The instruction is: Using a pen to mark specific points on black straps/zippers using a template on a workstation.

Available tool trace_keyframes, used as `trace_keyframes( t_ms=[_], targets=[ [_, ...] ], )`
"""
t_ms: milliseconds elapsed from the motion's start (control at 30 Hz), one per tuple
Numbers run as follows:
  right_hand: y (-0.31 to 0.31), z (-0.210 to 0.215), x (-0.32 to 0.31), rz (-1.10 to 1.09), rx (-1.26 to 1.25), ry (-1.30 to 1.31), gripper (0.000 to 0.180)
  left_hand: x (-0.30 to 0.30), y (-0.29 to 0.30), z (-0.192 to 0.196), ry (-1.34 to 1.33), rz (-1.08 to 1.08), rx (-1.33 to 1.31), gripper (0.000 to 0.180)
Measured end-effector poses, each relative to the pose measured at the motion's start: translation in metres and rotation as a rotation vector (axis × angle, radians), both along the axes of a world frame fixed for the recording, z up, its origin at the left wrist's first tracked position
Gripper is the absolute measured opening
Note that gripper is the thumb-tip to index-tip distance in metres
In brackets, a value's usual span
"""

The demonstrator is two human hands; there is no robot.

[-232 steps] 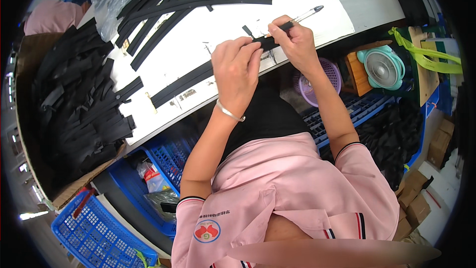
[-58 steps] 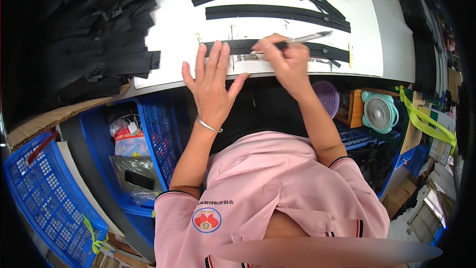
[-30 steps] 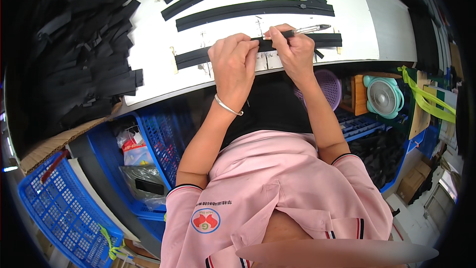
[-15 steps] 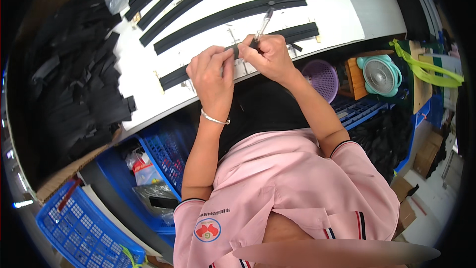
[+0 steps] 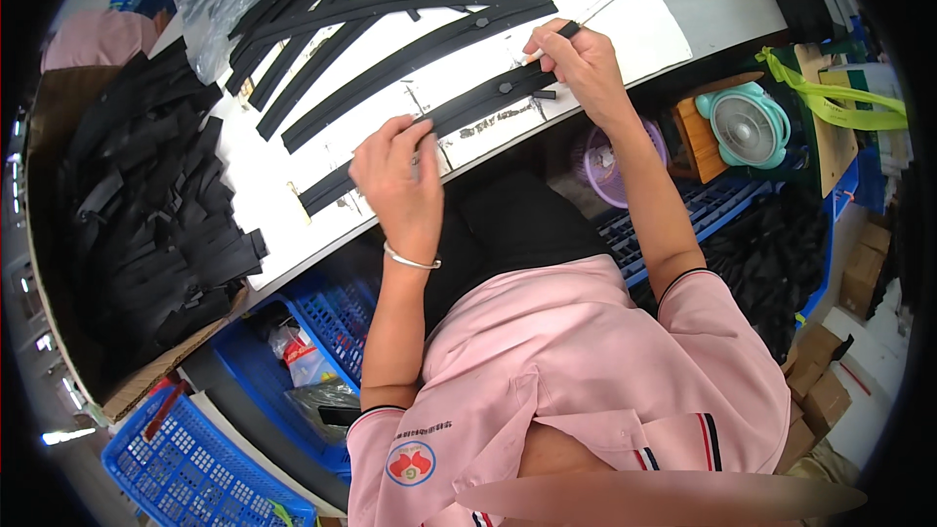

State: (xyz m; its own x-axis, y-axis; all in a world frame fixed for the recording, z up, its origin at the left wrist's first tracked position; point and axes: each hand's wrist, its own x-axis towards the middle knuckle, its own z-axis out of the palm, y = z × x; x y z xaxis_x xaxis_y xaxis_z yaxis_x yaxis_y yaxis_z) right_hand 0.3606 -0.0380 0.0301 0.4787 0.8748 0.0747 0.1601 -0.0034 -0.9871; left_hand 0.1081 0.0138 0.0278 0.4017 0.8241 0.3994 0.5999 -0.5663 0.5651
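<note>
A long black fabric strip (image 5: 478,102) with a lengthwise line and a small dark round piece on it lies across the white board (image 5: 381,88). My left hand (image 5: 398,181) is over its left part, fingertips on or just above the strip, fingers loosely bent and apart, holding nothing I can see. Beyond the strip's right end, my right hand (image 5: 589,68) is closed around a clear pen (image 5: 607,2) with a black grip. One end of the pen points up and away to the right, the other down toward the strip.
More black strips (image 5: 390,78) lie crossed farther back, beside a clear plastic bag (image 5: 220,10). At left, a cardboard box (image 5: 44,273) holds a heap of black fabric pieces (image 5: 146,205). Blue baskets (image 5: 185,459), a purple basket (image 5: 610,171) and a teal fan (image 5: 750,135) sit below table height.
My hands, close together on the strip before, are now apart. The right has moved up and right with the pen, which leans farther right. The strip's middle and round piece are uncovered.
</note>
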Motion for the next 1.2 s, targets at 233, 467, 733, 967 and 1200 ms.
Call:
trace_keyframes(
  t_ms=[233,467,733,967,1200],
  targets=[
    [0.001,0.000,0.000,-0.004,0.038,0.043,0.024,0.078,-0.022,0.005,-0.038,-0.410,0.029,0.033],
    [-0.001,-0.003,-0.002,-0.005,0.002,0.053,0.024,0.071,-0.023,0.003,-0.091,-0.297,0.027,0.018],
    [0.000,-0.008,-0.004,0.021,0.086,-0.109,0.022,0.088,-0.008,-0.008,-0.154,-0.222,0.062,0.014],
    [0.000,-0.006,-0.005,-0.001,0.071,-0.242,0.023,0.096,-0.008,-0.009,-0.108,-0.153,0.072,0.009],
    [-0.001,-0.008,-0.008,-0.013,0.065,-0.271,0.021,0.096,-0.008,-0.009,-0.105,-0.152,0.068,0.009]
  ],
)
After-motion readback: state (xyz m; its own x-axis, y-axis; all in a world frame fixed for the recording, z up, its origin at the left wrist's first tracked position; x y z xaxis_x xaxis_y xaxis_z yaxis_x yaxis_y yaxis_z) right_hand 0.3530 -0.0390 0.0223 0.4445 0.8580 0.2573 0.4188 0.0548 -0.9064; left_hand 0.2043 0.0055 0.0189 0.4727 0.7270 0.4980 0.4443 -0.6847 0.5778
